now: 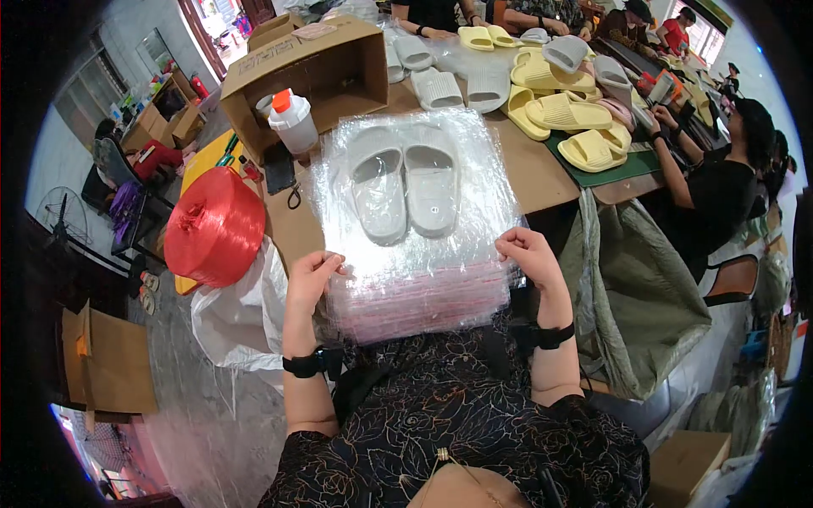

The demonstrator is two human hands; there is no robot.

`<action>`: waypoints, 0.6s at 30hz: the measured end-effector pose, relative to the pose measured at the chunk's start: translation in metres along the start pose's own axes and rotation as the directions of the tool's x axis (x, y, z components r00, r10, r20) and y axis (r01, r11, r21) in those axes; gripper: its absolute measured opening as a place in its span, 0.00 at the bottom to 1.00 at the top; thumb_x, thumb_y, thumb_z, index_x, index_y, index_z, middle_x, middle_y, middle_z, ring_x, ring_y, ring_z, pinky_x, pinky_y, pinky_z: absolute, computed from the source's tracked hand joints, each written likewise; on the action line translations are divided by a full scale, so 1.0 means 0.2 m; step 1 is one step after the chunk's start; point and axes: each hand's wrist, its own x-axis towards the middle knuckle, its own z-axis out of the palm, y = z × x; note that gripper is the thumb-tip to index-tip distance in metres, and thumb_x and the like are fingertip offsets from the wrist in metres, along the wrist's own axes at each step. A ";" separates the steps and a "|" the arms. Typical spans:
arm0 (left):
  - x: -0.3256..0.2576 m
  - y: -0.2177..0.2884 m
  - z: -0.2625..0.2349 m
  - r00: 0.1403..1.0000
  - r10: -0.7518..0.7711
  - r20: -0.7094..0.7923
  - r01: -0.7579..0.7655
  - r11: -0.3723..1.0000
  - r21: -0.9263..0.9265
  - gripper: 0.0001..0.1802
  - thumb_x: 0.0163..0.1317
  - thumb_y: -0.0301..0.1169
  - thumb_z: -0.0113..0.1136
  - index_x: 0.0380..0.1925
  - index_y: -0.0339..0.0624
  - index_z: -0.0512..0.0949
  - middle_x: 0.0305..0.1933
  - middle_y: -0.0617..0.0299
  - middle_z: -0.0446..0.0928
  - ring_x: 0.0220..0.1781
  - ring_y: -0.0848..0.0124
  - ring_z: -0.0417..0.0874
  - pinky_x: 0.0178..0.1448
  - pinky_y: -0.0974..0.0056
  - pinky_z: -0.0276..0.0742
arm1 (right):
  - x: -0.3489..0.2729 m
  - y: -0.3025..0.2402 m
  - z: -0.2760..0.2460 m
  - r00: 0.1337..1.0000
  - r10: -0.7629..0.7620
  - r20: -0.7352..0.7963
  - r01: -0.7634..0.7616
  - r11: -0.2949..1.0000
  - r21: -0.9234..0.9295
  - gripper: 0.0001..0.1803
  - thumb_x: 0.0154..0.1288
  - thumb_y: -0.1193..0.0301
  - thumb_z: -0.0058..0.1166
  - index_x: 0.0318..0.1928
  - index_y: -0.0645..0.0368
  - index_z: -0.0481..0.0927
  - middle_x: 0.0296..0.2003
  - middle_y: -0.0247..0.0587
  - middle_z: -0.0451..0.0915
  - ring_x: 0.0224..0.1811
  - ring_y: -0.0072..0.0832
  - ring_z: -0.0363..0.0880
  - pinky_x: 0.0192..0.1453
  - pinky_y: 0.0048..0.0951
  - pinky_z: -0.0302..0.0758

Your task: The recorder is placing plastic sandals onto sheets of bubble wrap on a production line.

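A pair of pale grey slide slippers [406, 182] lies side by side, toe ends away from me, seemingly inside a clear plastic bag [483, 203]. Beneath it is a thick stack of clear bags [423, 300] with reddish strips along their near edges. With thumb and fingers pinched together, my left hand [313, 278] grips the bag's near left edge. My right hand [529, 254] pinches its near right edge the same way. Both wrists wear dark bands.
Left of the stack are an open cardboard box [305, 72], an orange-capped white bottle [292, 123], a dark phone [279, 168] and a big red twine roll [214, 224]. Yellow slippers [567, 110] pile up at the right, above a green sack [627, 296]. People sit around the far table.
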 end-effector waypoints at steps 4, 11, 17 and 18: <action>-0.01 0.01 -0.02 0.998 -0.008 0.060 0.007 1.000 0.018 0.11 0.68 0.34 0.61 0.41 0.38 0.85 0.30 0.64 0.85 0.17 0.84 0.65 0.22 0.75 0.61 | -0.01 -0.02 0.02 1.000 -0.001 -0.001 0.001 0.998 -0.063 0.13 0.65 0.68 0.65 0.42 0.68 0.85 0.30 0.34 0.84 0.33 0.17 0.77 0.39 0.20 0.72; -0.08 0.11 -0.06 0.989 -0.095 0.115 0.097 0.995 -0.007 0.13 0.69 0.33 0.60 0.45 0.34 0.84 0.35 0.61 0.87 0.17 0.84 0.69 0.21 0.75 0.63 | 0.03 -0.14 0.05 0.998 0.053 0.016 -0.050 0.986 -0.157 0.17 0.66 0.66 0.64 0.46 0.70 0.85 0.32 0.37 0.87 0.33 0.17 0.78 0.41 0.20 0.72; -0.09 0.11 -0.07 0.983 -0.095 0.155 0.108 0.991 -0.081 0.12 0.70 0.30 0.57 0.48 0.35 0.82 0.38 0.59 0.87 0.21 0.82 0.76 0.22 0.76 0.66 | 0.08 -0.19 0.04 0.998 0.055 0.016 -0.052 0.985 -0.167 0.14 0.68 0.69 0.59 0.45 0.69 0.85 0.33 0.39 0.88 0.31 0.17 0.77 0.36 0.22 0.72; -0.09 0.11 -0.07 0.987 -0.084 0.140 0.099 0.990 -0.103 0.12 0.70 0.30 0.56 0.47 0.35 0.82 0.38 0.59 0.87 0.24 0.80 0.79 0.24 0.76 0.67 | 0.08 -0.21 0.04 0.998 0.055 0.018 -0.051 0.984 -0.168 0.14 0.68 0.69 0.59 0.45 0.69 0.85 0.33 0.39 0.88 0.31 0.17 0.77 0.36 0.22 0.72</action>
